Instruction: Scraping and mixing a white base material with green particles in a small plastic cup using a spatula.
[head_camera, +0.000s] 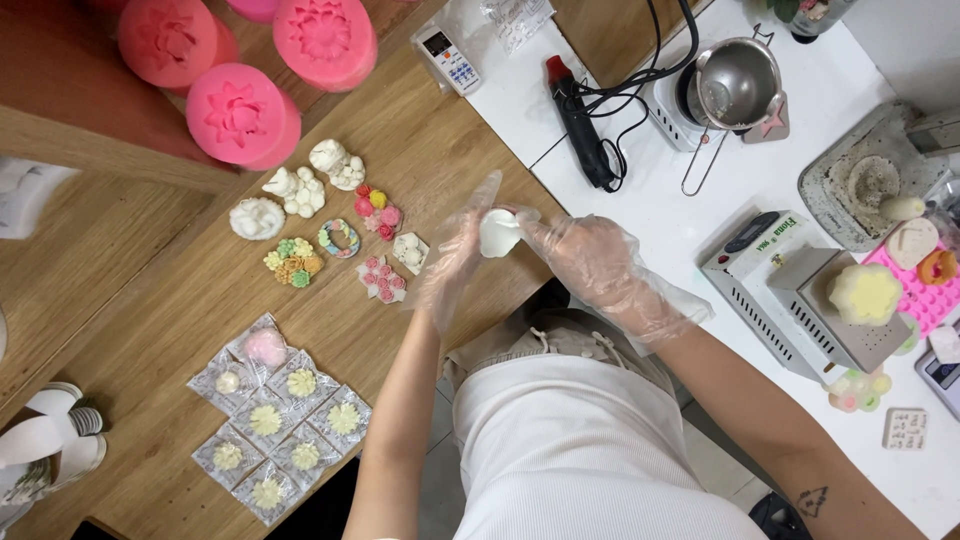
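Wooden tabletop (150, 330) is occupying the left of the scene, meeting a white counter (700, 190) at the right. At far left, three pink flower moulds (243, 115) are standing on a raised wooden ledge. Below them, small white and coloured wax flower pieces (300, 262) are lying loose on the wood, and clear packets holding pale flower shapes (285, 420) are lying together nearer the front edge.

Moving right, the left hand (455, 255), in a loose clear plastic glove, is closing its fingers against the left side of a small white moulded piece (499, 232). That piece is being held in the air above the table edge, between both hands. The right hand (595, 262), gloved likewise, is pinching the same piece from the right with its fingertips.

Further right, a black heat tool (580, 125) with a coiled cord is lying on the counter, a steel pot (738, 82) is sitting on a small white burner, and a pale yellow flower block (866, 293) is resting on a grey metal appliance (800, 300).
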